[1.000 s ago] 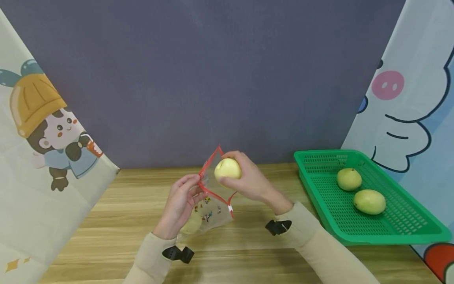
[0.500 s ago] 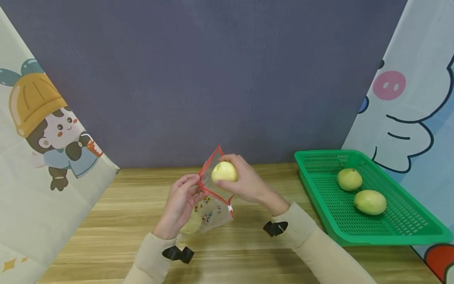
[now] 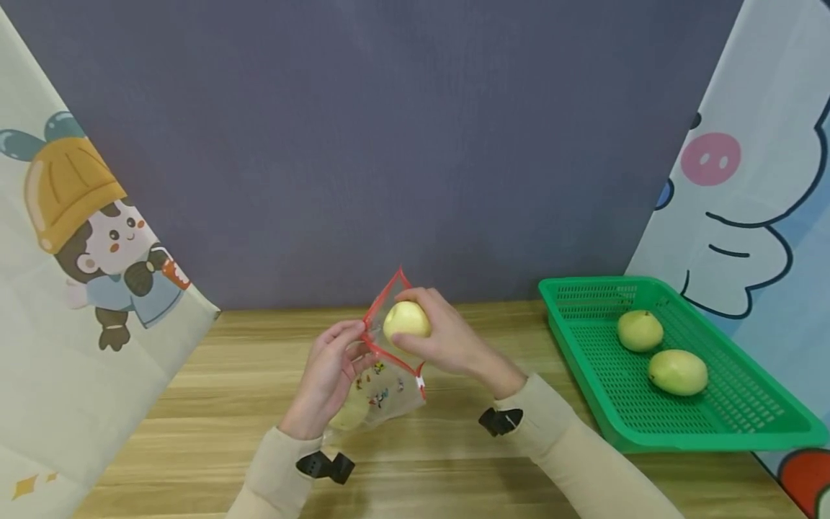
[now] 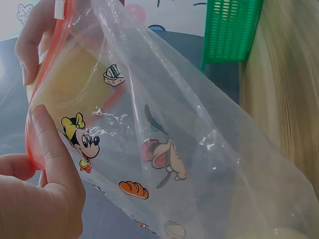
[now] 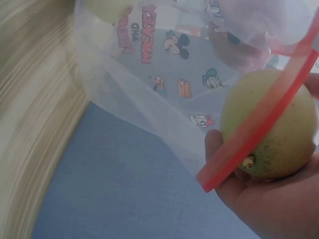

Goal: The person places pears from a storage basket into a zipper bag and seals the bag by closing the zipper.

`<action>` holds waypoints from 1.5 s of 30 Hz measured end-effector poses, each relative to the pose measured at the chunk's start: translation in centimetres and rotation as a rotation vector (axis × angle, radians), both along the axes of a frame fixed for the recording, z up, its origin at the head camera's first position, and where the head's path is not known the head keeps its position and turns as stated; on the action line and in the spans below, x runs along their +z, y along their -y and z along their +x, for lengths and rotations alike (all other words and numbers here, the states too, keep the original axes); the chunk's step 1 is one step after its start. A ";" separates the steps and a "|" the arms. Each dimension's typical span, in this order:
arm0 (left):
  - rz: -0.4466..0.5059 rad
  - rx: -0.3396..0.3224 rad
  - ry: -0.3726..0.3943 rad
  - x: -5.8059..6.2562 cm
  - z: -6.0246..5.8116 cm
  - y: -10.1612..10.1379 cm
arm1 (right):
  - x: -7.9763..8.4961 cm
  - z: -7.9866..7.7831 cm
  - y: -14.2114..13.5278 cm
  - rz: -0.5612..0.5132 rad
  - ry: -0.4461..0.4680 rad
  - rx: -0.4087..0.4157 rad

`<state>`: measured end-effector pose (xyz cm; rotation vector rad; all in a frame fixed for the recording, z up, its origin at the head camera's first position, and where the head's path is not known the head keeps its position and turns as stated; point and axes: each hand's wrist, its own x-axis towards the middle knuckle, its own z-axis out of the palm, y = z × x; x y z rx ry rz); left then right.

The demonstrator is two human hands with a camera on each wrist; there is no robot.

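My left hand (image 3: 327, 376) pinches the red zip edge of a clear plastic zip bag (image 3: 397, 398) printed with small cartoon figures, keeping its mouth spread. A pale yellow-green pear (image 3: 405, 321) is gripped by my right hand (image 3: 450, 339), thumb on the near side and fingers over the far side. In the right wrist view this pear (image 5: 249, 114) sits partly past the red zip strip, with its stub of a stem toward the camera. The left wrist view shows it through the film, just inside the mouth. Another pear (image 3: 350, 411) lies low in the bag, partly behind my left wrist.
To the right stands a green perforated plastic basket (image 3: 596, 404) holding two pears, one (image 3: 640, 331) behind the other (image 3: 678, 373). The wood-grain table (image 3: 415, 479) ends at a dark grey backdrop (image 3: 415, 144). Cartoon-printed cloths flank both sides.
My right hand has moved slightly left and down, bringing the pear into the mouth of the bag. My left hand and the bag have stayed nearly still.
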<state>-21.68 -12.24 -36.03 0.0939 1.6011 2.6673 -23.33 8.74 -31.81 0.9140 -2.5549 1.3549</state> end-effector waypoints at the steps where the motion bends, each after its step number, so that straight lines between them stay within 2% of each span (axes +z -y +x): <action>1: -0.001 0.000 -0.002 0.0 0.0 0.0 | 0.0 0.0 0.0 -0.002 -0.001 0.004; 9: -0.008 0.001 -0.011 0.1 0.1 0.1 | -0.1 -0.1 0.2 0.015 0.009 0.001; 19: -0.010 0.009 -0.020 0.3 0.2 0.2 | -0.3 -0.2 0.4 0.051 -0.038 -0.026; 31: 0.008 0.020 -0.025 0.3 -0.1 0.3 | 1.3 0.6 0.0 0.028 -0.150 0.009; 35: -0.011 0.030 -0.021 0.4 -0.1 0.3 | 1.8 0.9 -0.4 0.052 -0.182 0.004; 45: -0.027 0.058 -0.013 0.7 -0.2 0.6 | 3.2 1.4 -2.0 0.148 -0.168 -0.025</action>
